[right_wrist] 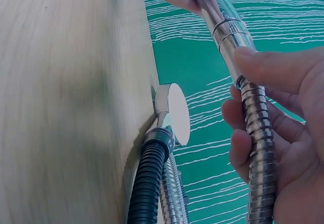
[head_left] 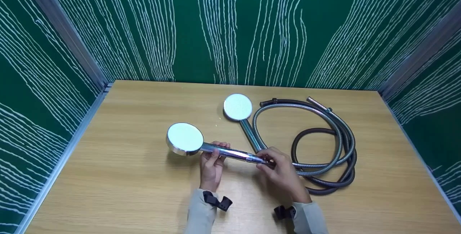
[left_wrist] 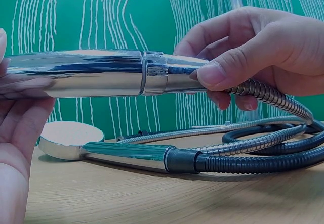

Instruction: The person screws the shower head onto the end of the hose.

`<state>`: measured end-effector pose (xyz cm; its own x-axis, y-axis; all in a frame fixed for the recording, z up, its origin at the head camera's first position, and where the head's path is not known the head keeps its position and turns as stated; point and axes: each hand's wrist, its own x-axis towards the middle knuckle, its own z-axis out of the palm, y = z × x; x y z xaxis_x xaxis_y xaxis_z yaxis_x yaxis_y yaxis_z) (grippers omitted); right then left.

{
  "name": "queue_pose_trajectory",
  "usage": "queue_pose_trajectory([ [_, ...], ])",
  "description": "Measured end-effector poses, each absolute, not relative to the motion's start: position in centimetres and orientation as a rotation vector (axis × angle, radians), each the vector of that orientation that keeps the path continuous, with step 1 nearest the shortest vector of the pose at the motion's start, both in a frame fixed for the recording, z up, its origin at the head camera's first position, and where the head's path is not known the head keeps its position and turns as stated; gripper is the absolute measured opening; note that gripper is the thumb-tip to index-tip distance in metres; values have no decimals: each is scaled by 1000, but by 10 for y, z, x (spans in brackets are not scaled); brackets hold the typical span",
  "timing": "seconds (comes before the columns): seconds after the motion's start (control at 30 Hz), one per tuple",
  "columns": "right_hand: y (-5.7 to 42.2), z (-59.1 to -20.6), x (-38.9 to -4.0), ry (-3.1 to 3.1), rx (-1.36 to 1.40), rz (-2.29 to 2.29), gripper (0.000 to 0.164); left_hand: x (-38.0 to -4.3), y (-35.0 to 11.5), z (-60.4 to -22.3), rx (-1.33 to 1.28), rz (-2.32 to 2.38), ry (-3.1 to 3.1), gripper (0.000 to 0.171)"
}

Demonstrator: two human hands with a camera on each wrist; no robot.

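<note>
A chrome shower head (head_left: pixel 185 137) with a round white face is held above the table, its handle slanting down to the right. My left hand (head_left: pixel 211 167) grips the handle (left_wrist: pixel 101 75) with the thumb on top. My right hand (head_left: pixel 282 171) pinches the smooth metal end (left_wrist: pixel 185 72) of a silver ribbed hose (right_wrist: pixel 259 148), which meets the ringed end of the handle. Behind them a second shower head (head_left: pixel 237 107) lies on the table. In the left wrist view its handle joins a black hose (left_wrist: pixel 268 162).
Coiled silver and black hoses (head_left: pixel 347 147) lie on the right of the wooden table (head_left: pixel 126 190). One silver hose end (head_left: pixel 313 100) points toward the back edge. Green walls (head_left: pixel 187 28) with white wavy lines stand behind and at both sides.
</note>
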<state>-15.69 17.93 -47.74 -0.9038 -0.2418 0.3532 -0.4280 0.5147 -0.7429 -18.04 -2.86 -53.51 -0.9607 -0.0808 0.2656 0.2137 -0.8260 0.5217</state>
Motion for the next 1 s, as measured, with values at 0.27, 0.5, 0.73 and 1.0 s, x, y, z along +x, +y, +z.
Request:
queue_pose_trajectory([
  [0.27,180,-477,-157,-2576,561,1328,29,-180,-29,-535,-350,-2843,-855,12],
  [0.5,180,-477,-156,-2593,553,1343,29,-179,-29,-533,-305,-2859,-862,12],
  [0.73,180,-476,-156,-2591,551,1354,28,-178,-30,-532,-311,-2860,-867,12],
  [1.0,179,-479,-158,-2583,556,1306,29,-182,-29,-536,-425,-2838,-839,12],
])
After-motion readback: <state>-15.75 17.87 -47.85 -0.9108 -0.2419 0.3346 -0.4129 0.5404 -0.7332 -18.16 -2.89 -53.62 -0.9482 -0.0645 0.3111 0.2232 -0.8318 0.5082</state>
